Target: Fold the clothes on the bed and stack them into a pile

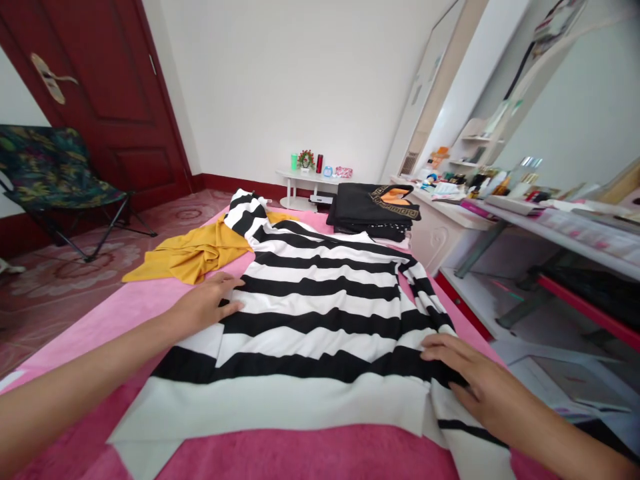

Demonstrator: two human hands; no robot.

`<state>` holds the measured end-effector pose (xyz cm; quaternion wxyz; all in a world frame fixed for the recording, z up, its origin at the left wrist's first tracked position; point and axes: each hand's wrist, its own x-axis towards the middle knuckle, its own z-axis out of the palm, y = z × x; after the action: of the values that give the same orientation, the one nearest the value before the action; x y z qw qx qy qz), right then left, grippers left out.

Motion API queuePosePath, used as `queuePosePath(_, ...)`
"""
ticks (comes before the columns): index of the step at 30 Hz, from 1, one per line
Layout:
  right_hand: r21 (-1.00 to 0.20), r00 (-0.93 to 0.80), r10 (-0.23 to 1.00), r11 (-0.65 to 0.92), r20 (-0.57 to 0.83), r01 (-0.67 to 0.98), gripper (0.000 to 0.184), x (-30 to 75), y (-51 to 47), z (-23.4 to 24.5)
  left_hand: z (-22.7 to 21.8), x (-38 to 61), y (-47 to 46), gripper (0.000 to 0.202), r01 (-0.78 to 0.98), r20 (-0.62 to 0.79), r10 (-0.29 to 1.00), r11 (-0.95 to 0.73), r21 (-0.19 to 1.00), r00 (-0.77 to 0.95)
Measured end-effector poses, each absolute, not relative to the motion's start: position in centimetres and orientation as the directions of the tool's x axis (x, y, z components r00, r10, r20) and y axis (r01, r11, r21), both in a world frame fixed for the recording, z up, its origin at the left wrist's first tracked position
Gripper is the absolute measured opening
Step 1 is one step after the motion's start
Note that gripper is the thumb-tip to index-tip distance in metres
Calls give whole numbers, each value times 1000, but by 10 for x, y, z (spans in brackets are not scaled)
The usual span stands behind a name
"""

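Note:
A black-and-white striped long-sleeved top (305, 307) lies spread on the pink bed (115, 320), its wide white hem towards me. My left hand (213, 303) rests at the left side of the top, thumb and fingers apart on the fabric. On the right, my right hand (463, 370) touches the sleeve near the hem, its fingers stretched out with the thumb apart. That sleeve runs down the right side, and its white end hangs partly under my forearm. The other sleeve lies bunched at the far left, over a mustard-yellow garment (193, 253).
A stack of folded dark clothes (367, 210) sits at the bed's far end. Behind it stands a low white table (313, 177) with small items. A cluttered dressing table (450, 207) lines the right side. A folding chair (60, 180) stands left, near a dark red door (100, 87).

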<state>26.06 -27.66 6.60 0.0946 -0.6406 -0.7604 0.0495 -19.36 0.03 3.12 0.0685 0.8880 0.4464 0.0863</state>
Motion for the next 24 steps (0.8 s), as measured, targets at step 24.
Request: queuePosePath(24,-766,-13,986,-123,-169,631,41,235,-280,138,104,-214,-26,33,718,103,855,-487,497,509)
